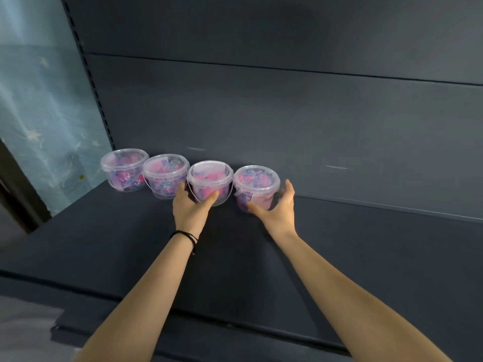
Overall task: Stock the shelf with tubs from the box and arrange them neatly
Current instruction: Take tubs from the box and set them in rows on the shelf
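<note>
Several clear lidded tubs with pink and purple contents stand in a row at the back of the dark shelf. The two on the left, the first tub and the second tub, stand untouched. My left hand cups the third tub from the front, thumb on its right side. Further right, my right hand curls around the fourth tub, fingers on its right side and thumb low at the front. The box is out of sight.
The shelf's dark back panel rises right behind the tubs. A slotted upright marks the shelf's left end, with a pale blue starred sheet beyond it. Bare shelf surface stretches to the right of the fourth tub and in front of the row.
</note>
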{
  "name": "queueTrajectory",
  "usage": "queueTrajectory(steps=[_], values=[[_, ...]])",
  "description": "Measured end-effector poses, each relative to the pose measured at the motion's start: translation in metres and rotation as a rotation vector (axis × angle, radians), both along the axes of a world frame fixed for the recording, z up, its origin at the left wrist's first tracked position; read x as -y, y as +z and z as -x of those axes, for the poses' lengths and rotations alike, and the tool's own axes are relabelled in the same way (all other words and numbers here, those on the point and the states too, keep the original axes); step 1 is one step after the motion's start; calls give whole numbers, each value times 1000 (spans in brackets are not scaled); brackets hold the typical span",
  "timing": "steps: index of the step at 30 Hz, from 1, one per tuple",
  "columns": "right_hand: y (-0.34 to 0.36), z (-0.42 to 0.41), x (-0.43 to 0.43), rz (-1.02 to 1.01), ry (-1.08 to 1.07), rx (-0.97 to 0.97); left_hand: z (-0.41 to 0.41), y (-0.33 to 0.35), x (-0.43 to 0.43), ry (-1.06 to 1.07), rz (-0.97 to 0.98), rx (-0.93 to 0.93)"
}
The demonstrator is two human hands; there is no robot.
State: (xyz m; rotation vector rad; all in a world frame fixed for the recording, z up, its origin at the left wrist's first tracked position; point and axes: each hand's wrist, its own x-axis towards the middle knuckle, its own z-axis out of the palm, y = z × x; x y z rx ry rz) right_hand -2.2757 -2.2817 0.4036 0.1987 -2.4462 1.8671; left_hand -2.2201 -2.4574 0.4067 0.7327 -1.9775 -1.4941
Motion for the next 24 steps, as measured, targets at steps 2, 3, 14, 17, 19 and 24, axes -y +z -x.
queueTrajectory(steps=[2, 3, 14, 17, 19, 24], values=[[4, -12, -18, 1, -3, -9, -18, 2, -14, 2, 23, -25], [7, -19, -27, 2, -4, -12, -28, 4, -22, -3, 36, -35], [44, -159, -210, 25, 56, -140, -169, 29, -203, -81, 92, -173], [37, -207, -280, 19, 52, -155, -217, 19, -268, -87, 85, -206], [25, -235, -325, 9, 52, -145, -244, 0, -306, -116, 78, -198], [-47, -284, -417, -36, -31, 13, -288, -83, -386, -270, 58, 50]])
